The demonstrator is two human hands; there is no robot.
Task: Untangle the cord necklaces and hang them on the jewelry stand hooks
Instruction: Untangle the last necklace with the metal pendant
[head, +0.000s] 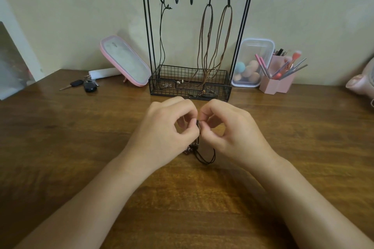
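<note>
Both hands meet over the table point(81, 127) just before the stand point(162, 89): the left hand point(168, 127) and right hand point(228, 129) each pinch the same black cord point(208, 160) between thumb and fingertips, its loops and a small pendant hanging down to the wood below them. On the stand, another black cord point(161, 36) hangs from the leftmost hook and two brown cords point(208, 36) from the two rightmost, trailing into the basket. Keys point(87, 85) and a pink mirror point(125, 60) sit left of it, a sponge box point(253, 62) and brush holder point(277, 83) right.
</note>
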